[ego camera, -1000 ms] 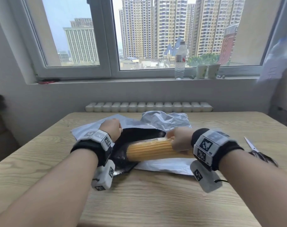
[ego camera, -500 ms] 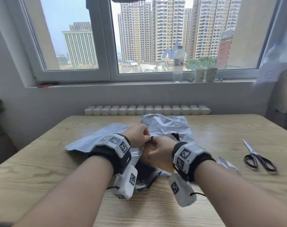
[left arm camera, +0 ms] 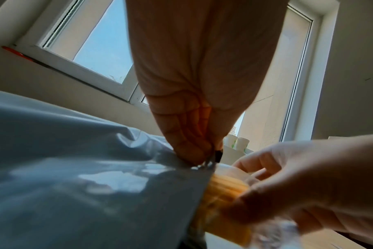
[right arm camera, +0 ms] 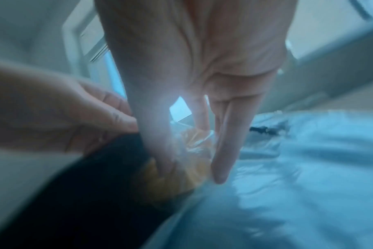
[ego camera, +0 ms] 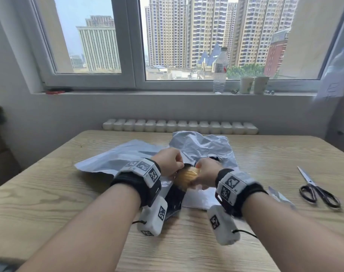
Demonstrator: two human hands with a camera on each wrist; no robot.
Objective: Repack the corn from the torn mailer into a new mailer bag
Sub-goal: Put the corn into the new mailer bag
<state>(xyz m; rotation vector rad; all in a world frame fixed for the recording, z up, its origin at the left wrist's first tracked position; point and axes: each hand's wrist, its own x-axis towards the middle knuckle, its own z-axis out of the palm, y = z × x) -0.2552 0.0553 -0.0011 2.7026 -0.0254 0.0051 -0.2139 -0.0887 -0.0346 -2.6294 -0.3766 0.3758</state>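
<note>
Corn is now mostly inside the new mailer vs. a sec ago, w/ only its end showing. Your left hand pinches the mouth edge; right hand grips the corn end. Insertion's nearly done; torn mailer lies behind.

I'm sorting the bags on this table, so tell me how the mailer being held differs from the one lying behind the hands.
The held mailer has the left hand pinching its opening, with the corn partly inside; the far mailer is untouched. The held mailer lies fairly smooth; the far mailer is crumpled, with a ragged dark hole. Both are grey plastic on the table.
</note>
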